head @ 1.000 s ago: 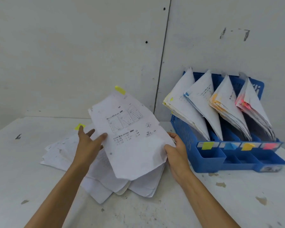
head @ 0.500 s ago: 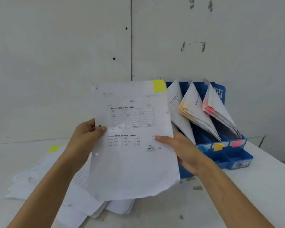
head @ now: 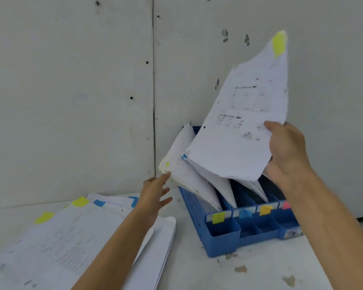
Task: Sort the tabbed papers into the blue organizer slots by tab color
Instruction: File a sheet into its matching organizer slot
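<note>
Step in hand: filing yellow-tabbed sheet (head: 243, 122). Right hand (head: 285, 151) pinches its right edge, sheet aloft over blue organizer (head: 222, 241), far right. Left hand (head: 155, 191), fingers straight, touches leftmost stack (head: 184, 174). Next move, judged: shift sheet left, lower into yellow-labelled slot (head: 218, 217). Unsorted pile (head: 71, 237) near left.

Right hand (head: 285, 151) grips yellow-tabbed paper (head: 239, 126) raised over blue organizer (head: 222, 233), right of center. Left hand (head: 155, 192) fingers straight, touching leftmost filed stack (head: 184, 170). Loose paper pile (head: 71, 237) lower left on table (head: 249, 273).
</note>
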